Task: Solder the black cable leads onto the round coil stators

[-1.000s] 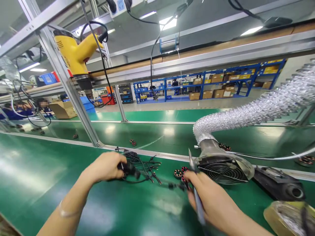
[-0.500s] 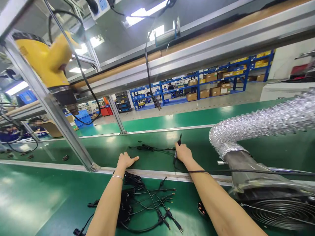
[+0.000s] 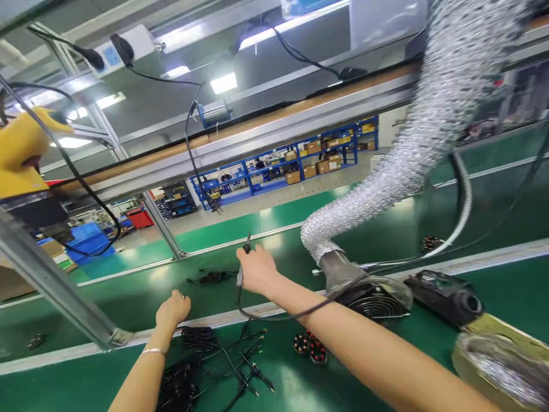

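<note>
Near surface (image 3: pixel 291 383): heap of black cables (image 3: pixel 178 386) lay at left, with loose leads splayed rightward; ring-shaped parts (image 3: pixel 317 351) sat below the right forearm. A dark cord (image 3: pixel 300 313) looped from the tool across that forearm.

Past the metal rail (image 3: pixel 223 319): left hand (image 3: pixel 172 310) hung over the far surface (image 3: pixel 210 301), fingers part-curled; whether they had hold of anything could not be told.

Right hand (image 3: pixel 259 272), further out, was closed around a pen-shaped tool (image 3: pixel 239 278). Tool's long axis ran steeply away from the body, tip pointing up and outward, cord end toward the person.

Key relation: the black cable bundle (image 3: pixel 214 277) lay on the far surface between the hands, left of the right fingers, ahead and slightly right of the left ones. Right hand was nearer. Bundle's long axis ran roughly side to side, one lead pointing right, into the right grip; whether those fingers also pinched it could not be told
</note>
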### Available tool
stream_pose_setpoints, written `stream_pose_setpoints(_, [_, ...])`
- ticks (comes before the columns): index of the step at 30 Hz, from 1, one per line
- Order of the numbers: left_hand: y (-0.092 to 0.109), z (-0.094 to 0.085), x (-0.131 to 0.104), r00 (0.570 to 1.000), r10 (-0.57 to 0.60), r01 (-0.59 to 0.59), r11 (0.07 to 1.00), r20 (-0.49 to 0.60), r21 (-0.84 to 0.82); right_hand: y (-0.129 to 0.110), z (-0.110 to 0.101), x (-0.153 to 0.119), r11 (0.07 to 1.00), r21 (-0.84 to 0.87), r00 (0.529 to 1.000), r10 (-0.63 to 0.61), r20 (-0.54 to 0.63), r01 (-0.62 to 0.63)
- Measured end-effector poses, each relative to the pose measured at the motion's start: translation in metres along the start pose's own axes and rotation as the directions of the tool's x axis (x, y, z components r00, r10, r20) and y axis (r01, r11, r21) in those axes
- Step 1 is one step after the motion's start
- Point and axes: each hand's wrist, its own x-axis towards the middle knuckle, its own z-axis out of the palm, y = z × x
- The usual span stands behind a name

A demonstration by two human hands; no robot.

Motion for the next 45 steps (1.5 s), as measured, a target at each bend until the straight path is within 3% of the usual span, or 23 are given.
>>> stream_pose_setpoints(3, [0.027, -0.017, -0.043, 0.987, 0.161, -0.161, 0.985, 0.012, 0.062, 0.010, -0.028, -0.064, 0.988, 0.007, 0.987, -0.157, -0.028, 0.157])
stream_pose_setpoints(5, [0.050, -0.018, -0.088, 0.945, 0.322, -0.325, 0.943, 0.053, 0.068, 0.027, -0.036, -0.113, 0.970, 0.020, 0.970, -0.243, -0.015, 0.244])
stream_pose_setpoints(7, [0.077, -0.014, -0.142, 0.875, 0.471, -0.479, 0.876, 0.113, 0.053, 0.048, -0.036, -0.163, 0.951, 0.053, 0.953, -0.304, -0.018, 0.304])
stream_pose_setpoints(9, [0.106, -0.006, -0.197, 0.793, 0.582, -0.595, 0.803, 0.180, 0.027, 0.070, -0.028, -0.210, 0.896, 0.147, 0.904, -0.397, -0.159, 0.419])
stream_pose_setpoints(10, [0.120, -0.003, -0.221, 0.712, 0.666, -0.685, 0.728, 0.223, 0.012, 0.080, -0.022, -0.230, 0.886, 0.177, 0.897, -0.394, -0.202, 0.429])
stream_pose_setpoints(12, [0.148, 0.002, -0.259, 0.595, 0.761, -0.778, 0.626, 0.259, -0.052, 0.098, -0.010, -0.266, 0.890, 0.229, 0.906, -0.336, -0.256, 0.395])
stream_pose_setpoints(14, [0.168, 0.002, -0.280, 0.548, 0.794, -0.801, 0.589, 0.265, -0.108, 0.109, 0.000, -0.293, 0.902, 0.274, 0.930, -0.268, -0.253, 0.334])
stream_pose_setpoints(17, [0.178, -0.006, -0.288, 0.572, 0.775, -0.720, 0.631, 0.268, -0.290, 0.115, 0.008, -0.317, 0.896, 0.342, 0.954, -0.226, -0.197, 0.283])
stream_pose_setpoints(20, [0.162, -0.013, -0.283, 0.590, 0.743, -0.542, 0.655, 0.317, -0.526, 0.114, 0.013, -0.325, 0.875, 0.412, 0.967, -0.223, -0.121, 0.253])
stream_pose_setpoints(23, [0.137, -0.012, -0.277, 0.517, 0.763, -0.474, 0.633, 0.388, -0.612, 0.111, 0.017, -0.321, 0.862, 0.455, 0.973, -0.222, -0.060, 0.225])
stream_pose_setpoints(25, [0.125, -0.008, -0.275, 0.501, 0.791, -0.463, 0.588, 0.351, -0.663, 0.110, 0.020, -0.317, 0.859, 0.466, 0.974, -0.223, -0.031, 0.211])
stream_pose_setpoints(29, [0.120, 0.000, -0.274, 0.619, 0.764, -0.443, 0.532, 0.184, -0.722, 0.112, 0.019, -0.315, 0.858, 0.476, 0.973, -0.229, 0.015, 0.194])
stream_pose_setpoints(31, [0.122, -0.001, -0.277, 0.667, 0.714, -0.364, 0.561, 0.212, -0.744, 0.115, 0.015, -0.319, 0.863, 0.475, 0.976, -0.216, 0.039, 0.172])
stream_pose_setpoints(32, [0.123, -0.002, -0.280, 0.661, 0.703, -0.318, 0.580, 0.263, -0.750, 0.116, 0.013, -0.322, 0.866, 0.473, 0.976, -0.212, 0.055, 0.161])
stream_pose_setpoints(33, [0.124, -0.004, -0.284, 0.623, 0.712, -0.293, 0.596, 0.323, -0.748, 0.118, 0.011, -0.324, 0.866, 0.476, 0.974, -0.213, 0.072, 0.154])
stream_pose_setpoints(34, [0.125, -0.006, -0.289, 0.553, 0.743, -0.309, 0.604, 0.378, -0.735, 0.119, 0.010, -0.326, 0.860, 0.487, 0.972, -0.221, 0.083, 0.154])
stream_pose_setpoints(36, [0.128, -0.008, -0.300, 0.381, 0.818, -0.433, 0.570, 0.431, -0.698, 0.121, 0.008, -0.329, 0.826, 0.536, 0.962, -0.259, 0.082, 0.176])
stream_pose_setpoints(37, [0.130, -0.008, -0.305, 0.330, 0.837, -0.492, 0.547, 0.436, -0.677, 0.122, 0.008, -0.329, 0.801, 0.567, 0.957, -0.282, 0.069, 0.195])
stream_pose_setpoints(38, [0.133, -0.007, -0.308, 0.319, 0.843, -0.531, 0.537, 0.433, -0.656, 0.122, 0.008, -0.329, 0.776, 0.593, 0.952, -0.301, 0.051, 0.214])
stream_pose_setpoints(40, [0.138, -0.003, -0.311, 0.388, 0.827, -0.535, 0.562, 0.407, -0.631, 0.122, 0.010, -0.329, 0.751, 0.619, 0.949, -0.313, 0.029, 0.229])
stream_pose_setpoints(42, [0.142, 0.004, -0.310, 0.463, 0.804, -0.465, 0.578, 0.373, -0.671, 0.121, 0.012, -0.329, 0.763, 0.613, 0.957, -0.289, 0.036, 0.207])
stream_pose_setpoints(45, [0.145, 0.015, -0.309, 0.489, 0.798, -0.194, 0.493, 0.352, -0.848, 0.118, 0.013, -0.329, 0.778, 0.597, 0.969, -0.246, 0.004, 0.195])
